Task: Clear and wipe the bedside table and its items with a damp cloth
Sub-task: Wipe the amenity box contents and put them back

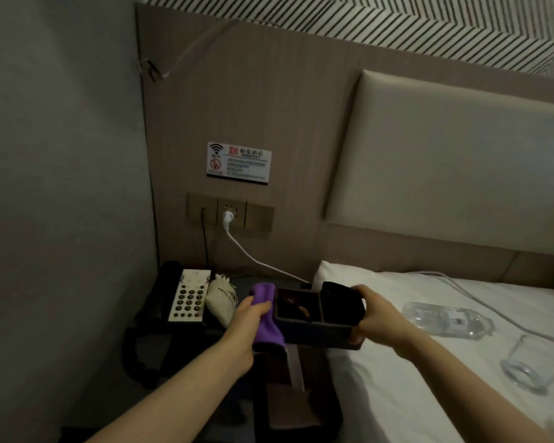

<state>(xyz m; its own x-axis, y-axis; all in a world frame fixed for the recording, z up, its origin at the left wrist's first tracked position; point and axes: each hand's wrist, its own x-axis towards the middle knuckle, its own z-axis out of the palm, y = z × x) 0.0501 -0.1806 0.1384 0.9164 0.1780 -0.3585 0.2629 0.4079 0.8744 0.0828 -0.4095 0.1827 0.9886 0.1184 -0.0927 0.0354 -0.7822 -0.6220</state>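
The left hand squeezes a soft purple cloth against a dark two-part tray; the right hand grips its other end.

Hotel bedroom, bed, padded headboard, wifi notice, telephone

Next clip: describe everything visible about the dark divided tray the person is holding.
The tray is a dark, shallow rectangular box, matte and possibly leather-like, split into two compartments. The left one holds something small and brownish, too blurred to identify; the right looks dark. It is held roughly level above the gap between bedside table and bed. The right hand grips its right end, fingers curled underneath. The left hand presses a purple cloth against its left end.
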